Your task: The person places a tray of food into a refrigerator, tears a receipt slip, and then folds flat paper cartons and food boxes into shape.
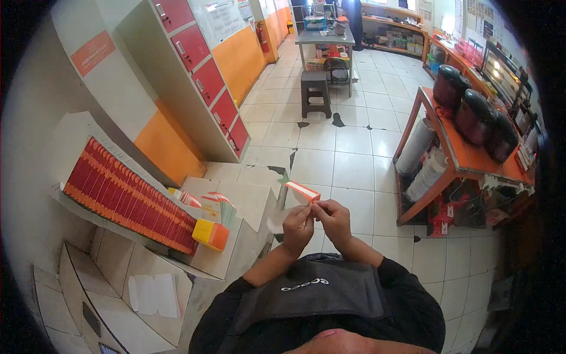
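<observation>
My left hand (299, 230) and my right hand (333, 220) are raised together in front of my chest, fingers pinched close to each other. Between them is a small orange-and-white folded carton (304, 192), gripped at its near end and pointing away from me. Its far tip looks greenish, and my fingertips hide the near end. To the left, a long row of red-and-orange flat cartons (130, 192) stands packed in an open white box (88, 127). At the near end of that row sits a yellow-and-orange box (211, 234), beside a few upright printed cartons (217, 207).
White paper strips (154, 295) lie on the tiled ledge at lower left. Red lockers (209, 82) line the left wall. Ahead stand a grey stool (316, 94) and a metal table (325, 38). On the right, an orange shelf (421, 127) bears several dark rice cookers (473, 115). A person (353, 23) stands far back.
</observation>
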